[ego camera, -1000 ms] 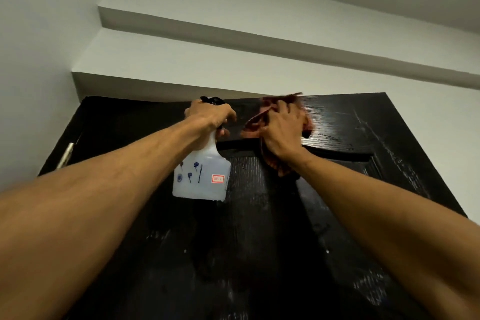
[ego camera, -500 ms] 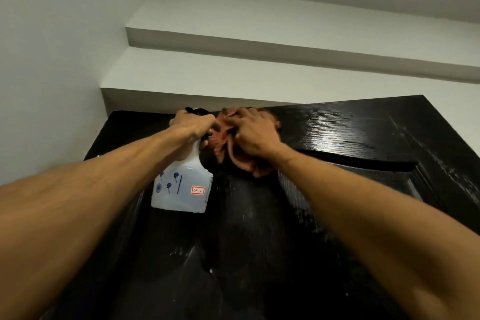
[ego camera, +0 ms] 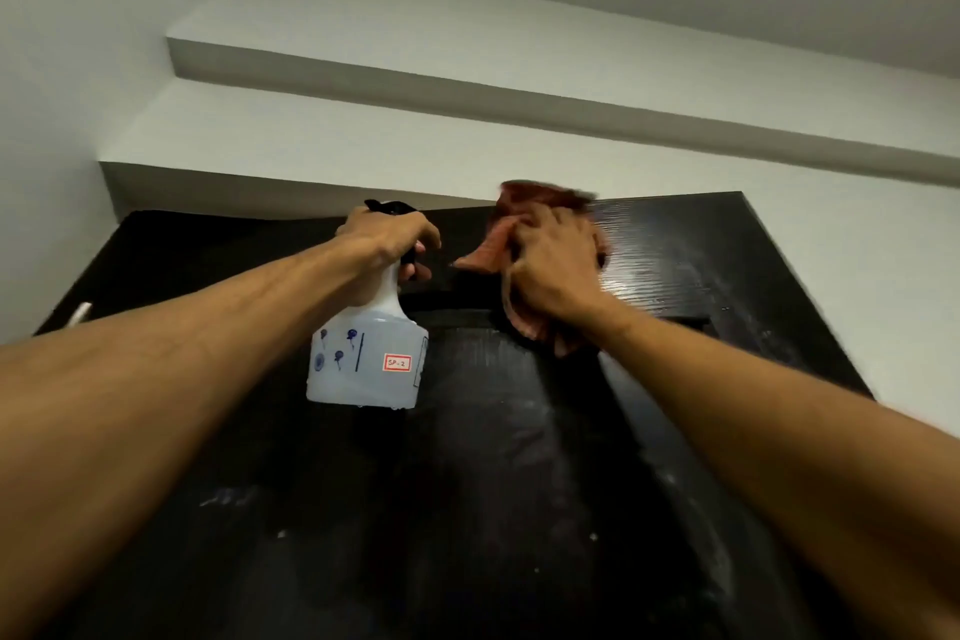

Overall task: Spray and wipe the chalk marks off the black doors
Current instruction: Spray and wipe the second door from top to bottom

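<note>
I look steeply up at a black panelled door with a wet sheen and faint whitish chalk smears down its right side. My left hand grips the neck of a translucent white spray bottle with a black trigger head, held up near the door's top rail. To its right, my right hand presses a reddish-brown cloth flat against the top rail. The cloth spills out above and below the hand and is blurred.
White wall surrounds the door, with two stepped white ledges overhead. A metal hinge shows at the door's left edge. Small white specks dot the lower panel.
My right hand has swept the cloth to the right along the top rail, away from the bottle. The left hand still holds the bottle up in much the same place. The view has shifted.
</note>
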Demonstrator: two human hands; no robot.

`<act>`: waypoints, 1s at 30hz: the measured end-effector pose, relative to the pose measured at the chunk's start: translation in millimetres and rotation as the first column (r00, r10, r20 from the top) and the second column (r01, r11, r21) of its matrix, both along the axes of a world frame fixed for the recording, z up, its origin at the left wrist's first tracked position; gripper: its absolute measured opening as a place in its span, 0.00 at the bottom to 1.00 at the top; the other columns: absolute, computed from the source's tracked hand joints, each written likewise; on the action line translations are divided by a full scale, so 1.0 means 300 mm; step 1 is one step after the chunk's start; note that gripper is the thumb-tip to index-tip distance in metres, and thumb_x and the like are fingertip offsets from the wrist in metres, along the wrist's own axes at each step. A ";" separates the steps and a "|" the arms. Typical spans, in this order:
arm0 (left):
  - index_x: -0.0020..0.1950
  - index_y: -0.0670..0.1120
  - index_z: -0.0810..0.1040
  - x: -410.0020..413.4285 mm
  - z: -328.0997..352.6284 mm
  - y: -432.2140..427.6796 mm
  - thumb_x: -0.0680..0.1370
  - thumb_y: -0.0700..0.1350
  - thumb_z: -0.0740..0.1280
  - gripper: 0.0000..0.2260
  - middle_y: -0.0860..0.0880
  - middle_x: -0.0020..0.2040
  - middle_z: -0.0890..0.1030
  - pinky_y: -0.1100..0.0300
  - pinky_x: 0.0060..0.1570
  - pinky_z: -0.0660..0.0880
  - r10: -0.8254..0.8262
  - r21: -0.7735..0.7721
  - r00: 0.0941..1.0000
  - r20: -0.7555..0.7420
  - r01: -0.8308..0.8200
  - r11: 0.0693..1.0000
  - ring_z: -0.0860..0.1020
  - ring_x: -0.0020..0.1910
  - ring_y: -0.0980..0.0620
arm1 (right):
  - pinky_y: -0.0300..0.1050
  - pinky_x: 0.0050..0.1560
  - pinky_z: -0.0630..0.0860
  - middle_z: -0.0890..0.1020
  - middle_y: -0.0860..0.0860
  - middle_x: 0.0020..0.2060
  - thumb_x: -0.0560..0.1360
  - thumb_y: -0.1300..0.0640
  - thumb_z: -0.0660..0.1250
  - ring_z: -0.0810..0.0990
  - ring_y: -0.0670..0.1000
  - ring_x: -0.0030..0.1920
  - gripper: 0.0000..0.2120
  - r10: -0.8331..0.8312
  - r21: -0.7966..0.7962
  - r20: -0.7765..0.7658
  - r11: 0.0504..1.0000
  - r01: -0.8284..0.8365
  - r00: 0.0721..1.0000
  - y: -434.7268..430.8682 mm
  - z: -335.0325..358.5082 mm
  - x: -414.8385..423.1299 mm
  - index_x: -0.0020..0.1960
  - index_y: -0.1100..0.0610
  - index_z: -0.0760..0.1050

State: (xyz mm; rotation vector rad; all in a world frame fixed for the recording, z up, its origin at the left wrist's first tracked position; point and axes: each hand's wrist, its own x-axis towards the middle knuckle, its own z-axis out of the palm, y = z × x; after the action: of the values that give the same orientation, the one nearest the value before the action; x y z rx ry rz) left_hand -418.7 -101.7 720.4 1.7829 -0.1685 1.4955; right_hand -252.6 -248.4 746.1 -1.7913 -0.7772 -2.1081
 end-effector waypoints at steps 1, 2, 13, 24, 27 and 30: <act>0.50 0.40 0.80 0.025 0.002 -0.052 0.78 0.41 0.74 0.06 0.42 0.50 0.84 0.67 0.22 0.72 -0.012 0.004 1.000 -0.012 0.012 1.000 0.82 0.37 0.50 | 0.58 0.69 0.63 0.70 0.54 0.73 0.76 0.46 0.53 0.68 0.59 0.69 0.27 0.001 -0.176 0.063 0.984 0.010 0.998 -0.010 -0.023 0.015 0.72 0.47 0.73; 0.51 0.38 0.81 0.055 0.006 -0.109 0.77 0.41 0.74 0.07 0.41 0.50 0.85 0.66 0.25 0.74 -0.031 0.010 0.999 -0.023 0.031 0.999 0.81 0.37 0.50 | 0.58 0.70 0.64 0.70 0.53 0.73 0.76 0.46 0.52 0.67 0.58 0.70 0.28 0.010 -0.267 0.085 0.964 0.013 0.996 -0.045 -0.030 0.038 0.74 0.45 0.71; 0.47 0.40 0.81 0.284 -0.016 -0.585 0.76 0.39 0.73 0.04 0.42 0.48 0.86 0.64 0.26 0.71 -0.125 0.013 0.990 -0.066 0.126 0.992 0.75 0.29 0.54 | 0.57 0.67 0.68 0.74 0.53 0.70 0.74 0.40 0.48 0.71 0.59 0.67 0.32 0.041 -0.145 0.058 0.989 -0.032 0.998 -0.519 -0.010 0.243 0.74 0.44 0.73; 0.46 0.39 0.79 0.342 -0.019 -0.692 0.78 0.38 0.73 0.04 0.40 0.51 0.83 0.67 0.21 0.70 -0.090 0.006 0.994 -0.055 0.090 0.996 0.75 0.19 0.56 | 0.58 0.69 0.67 0.73 0.53 0.72 0.76 0.45 0.50 0.71 0.59 0.66 0.29 0.044 0.022 -0.018 0.999 -0.044 0.999 -0.685 0.068 0.315 0.75 0.44 0.71; 0.45 0.40 0.79 0.350 -0.037 -0.678 0.78 0.38 0.72 0.04 0.41 0.52 0.83 0.67 0.22 0.70 -0.099 -0.014 0.994 -0.045 0.099 0.995 0.79 0.27 0.54 | 0.58 0.68 0.67 0.72 0.54 0.72 0.78 0.43 0.48 0.70 0.59 0.67 0.29 0.023 -0.064 -0.006 0.998 -0.023 1.000 -0.645 -0.018 0.312 0.74 0.48 0.72; 0.45 0.40 0.80 0.349 -0.076 -0.668 0.77 0.37 0.72 0.03 0.42 0.47 0.82 0.68 0.22 0.69 -0.124 -0.040 0.989 -0.077 0.121 0.992 0.75 0.31 0.53 | 0.56 0.68 0.67 0.71 0.51 0.72 0.77 0.39 0.42 0.69 0.57 0.69 0.34 0.041 -0.288 0.072 0.958 -0.019 0.997 -0.629 -0.145 0.321 0.77 0.44 0.68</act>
State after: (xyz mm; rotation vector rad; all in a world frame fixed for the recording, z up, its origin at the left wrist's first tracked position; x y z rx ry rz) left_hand -313.9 -302.0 697.5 1.7675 -0.2068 1.3314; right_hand -156.2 -437.0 702.5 -1.8287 -1.1769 -2.1459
